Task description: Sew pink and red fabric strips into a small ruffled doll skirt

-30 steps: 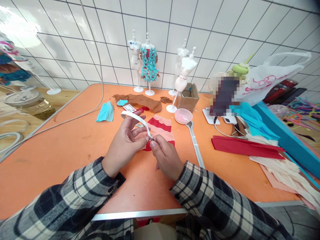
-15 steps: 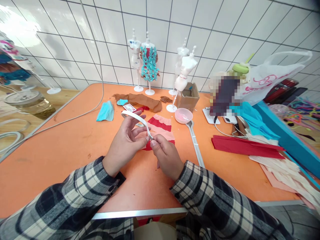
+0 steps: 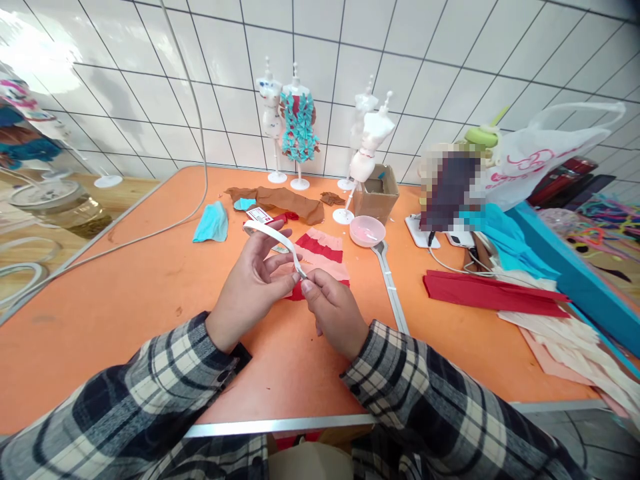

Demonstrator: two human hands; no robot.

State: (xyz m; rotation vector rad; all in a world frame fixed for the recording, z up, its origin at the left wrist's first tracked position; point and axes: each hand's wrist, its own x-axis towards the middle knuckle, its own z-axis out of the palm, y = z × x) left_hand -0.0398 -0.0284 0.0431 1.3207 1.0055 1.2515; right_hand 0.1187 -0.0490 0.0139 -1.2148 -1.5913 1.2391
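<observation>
A narrow roll of white tape [image 3: 274, 233] hangs around the fingers of my left hand [image 3: 250, 287], its edge curving down toward my fingertips. With thumb and fingers closed, my left hand pinches the tape near its lower end. My right hand [image 3: 337, 307] meets it there, thumb and forefinger pressed together at the tape's edge. The exact spot between the fingertips is partly hidden. Just beyond the hands lies a piece of pink and red striped crepe paper [image 3: 323, 250], partly covered by them. Both hands are held above the orange table [image 3: 300, 373].
Several white mini dress forms [image 3: 373, 133] stand at the back, one in turquoise ruffles [image 3: 299, 127]. A pink bowl [image 3: 367, 231], a cardboard box [image 3: 377, 193] and long tweezers [image 3: 390, 287] lie right of centre. Red folded paper [image 3: 495, 293] rests at right; a cable [image 3: 150, 237] crosses the left.
The right hand's fingers shift very slightly at the tape's edge. Otherwise the hands, tape and table objects stay in place.
</observation>
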